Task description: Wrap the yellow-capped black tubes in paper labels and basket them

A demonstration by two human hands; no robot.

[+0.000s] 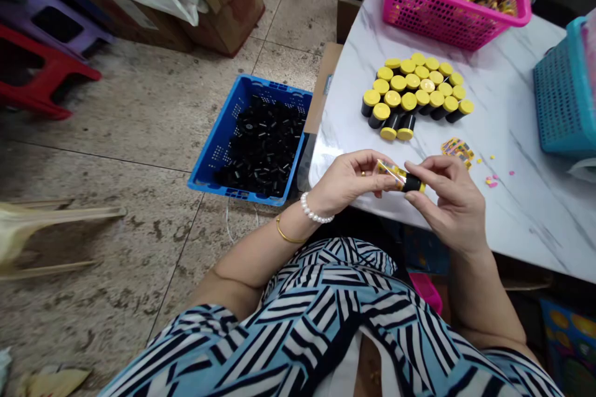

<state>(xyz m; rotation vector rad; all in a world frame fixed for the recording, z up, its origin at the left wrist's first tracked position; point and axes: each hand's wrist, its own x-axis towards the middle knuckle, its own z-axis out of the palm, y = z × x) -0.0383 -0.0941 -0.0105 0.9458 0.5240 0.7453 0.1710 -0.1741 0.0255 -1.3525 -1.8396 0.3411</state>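
Observation:
Over the near edge of the table, my left hand (356, 178) pinches a shiny printed plastic sleeve (391, 172) in yellow and other colours. My right hand (454, 198) grips a small black tube with a yellow cap (411, 183) between thumb and fingers. One end of the tube meets the sleeve; I cannot tell how far it sits inside. Beyond my hands stand several black tubes with yellow caps (408, 101), grouped closely, two of them tilted toward me. A small pile of flat printed sleeves (457, 150) lies just past my right hand.
Tiny pink and yellow bits (492, 181) are scattered on the marbled table (526, 211). A pink basket (433, 22) full of wrapped tubes stands at the back, a teal basket (559, 93) at right. Left of the table, a blue crate (200, 177) holds black parts. Stools and cartons (228, 6) occupy the floor.

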